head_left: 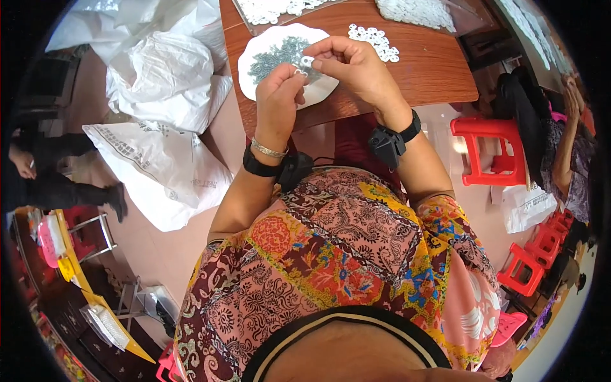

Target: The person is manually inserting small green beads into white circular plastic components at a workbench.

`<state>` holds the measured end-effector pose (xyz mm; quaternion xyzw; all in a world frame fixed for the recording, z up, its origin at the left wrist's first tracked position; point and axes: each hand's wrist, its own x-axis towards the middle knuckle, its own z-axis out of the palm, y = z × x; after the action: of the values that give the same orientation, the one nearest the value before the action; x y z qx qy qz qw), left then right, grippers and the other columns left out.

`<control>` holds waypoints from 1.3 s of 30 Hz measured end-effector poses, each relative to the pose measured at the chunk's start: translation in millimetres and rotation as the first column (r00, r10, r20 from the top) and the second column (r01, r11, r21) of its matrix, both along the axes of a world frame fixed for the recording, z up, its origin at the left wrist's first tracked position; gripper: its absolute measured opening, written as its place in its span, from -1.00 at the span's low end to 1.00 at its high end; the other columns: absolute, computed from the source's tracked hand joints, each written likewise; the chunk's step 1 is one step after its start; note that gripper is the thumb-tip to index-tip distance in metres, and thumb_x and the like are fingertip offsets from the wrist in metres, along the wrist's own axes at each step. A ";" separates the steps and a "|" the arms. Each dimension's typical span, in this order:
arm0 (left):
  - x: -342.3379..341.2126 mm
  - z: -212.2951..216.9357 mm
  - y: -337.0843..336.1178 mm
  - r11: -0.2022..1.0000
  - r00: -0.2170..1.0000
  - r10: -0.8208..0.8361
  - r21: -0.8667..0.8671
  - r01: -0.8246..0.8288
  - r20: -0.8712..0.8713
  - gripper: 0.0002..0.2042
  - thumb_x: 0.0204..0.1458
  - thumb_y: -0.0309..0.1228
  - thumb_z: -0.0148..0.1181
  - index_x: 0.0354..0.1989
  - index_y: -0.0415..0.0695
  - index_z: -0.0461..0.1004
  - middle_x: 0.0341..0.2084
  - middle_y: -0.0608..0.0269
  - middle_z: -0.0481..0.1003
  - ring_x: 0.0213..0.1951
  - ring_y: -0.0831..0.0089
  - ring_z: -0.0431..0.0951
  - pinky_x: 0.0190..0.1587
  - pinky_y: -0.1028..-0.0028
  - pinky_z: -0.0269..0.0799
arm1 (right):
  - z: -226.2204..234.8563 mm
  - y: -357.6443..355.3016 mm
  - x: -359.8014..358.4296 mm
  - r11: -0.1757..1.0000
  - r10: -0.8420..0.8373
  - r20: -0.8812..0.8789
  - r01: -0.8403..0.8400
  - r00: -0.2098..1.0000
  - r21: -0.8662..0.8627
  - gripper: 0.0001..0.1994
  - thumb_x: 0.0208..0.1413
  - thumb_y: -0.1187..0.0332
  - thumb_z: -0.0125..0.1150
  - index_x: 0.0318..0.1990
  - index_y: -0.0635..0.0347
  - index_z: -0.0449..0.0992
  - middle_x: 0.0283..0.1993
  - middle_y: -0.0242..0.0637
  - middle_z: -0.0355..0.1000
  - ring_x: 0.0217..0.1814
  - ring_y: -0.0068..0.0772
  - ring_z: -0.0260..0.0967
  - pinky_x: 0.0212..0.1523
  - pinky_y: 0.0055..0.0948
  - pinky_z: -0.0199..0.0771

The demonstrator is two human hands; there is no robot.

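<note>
Over a white scalloped plate [249, 52], both my hands meet with their fingertips nearly touching. My right hand [359, 69] pinches a small white plastic piece [307, 62] with a hole in it between thumb and forefinger. The fingers of my left hand [277, 93] are pinched around a tiny object just beside that piece; its kind is too small to tell. A heap of small grey metal parts [273, 58], thin and screw-like, lies in the plate. To the right of the plate, a loose pile of similar white plastic pieces [375, 43] rests on the brown wooden table [433, 73].
A tray [256, 28] and a clear bag [417, 14] of white pieces sit at the table's far side. Large white sacks [159, 79] stand on the floor to the left. A red stool [489, 149] is at the right, near a seated person. Another person's legs show far left.
</note>
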<state>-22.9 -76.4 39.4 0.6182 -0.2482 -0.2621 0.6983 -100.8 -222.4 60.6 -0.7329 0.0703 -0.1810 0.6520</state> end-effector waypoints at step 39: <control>-1.3 1.2 2.4 0.991 0.991 -0.131 0.039 0.131 0.000 -0.81 0.09 -0.39 -0.03 -0.53 -0.16 0.38 -0.72 0.43 0.30 -0.66 0.69 0.25 -0.61 0.67 0.07 | 5.1 11.5 -11.9 0.984 0.025 -0.042 -0.032 0.999 -0.177 -0.75 -0.03 0.48 0.23 -0.13 0.23 0.54 -0.49 -0.52 0.36 -0.46 -0.75 0.23 -0.41 -0.68 0.30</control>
<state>-24.2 -74.0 40.7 0.6143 -0.2838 -0.3115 0.6672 -112.7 -210.9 65.7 -0.7925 0.0566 -0.1626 0.5851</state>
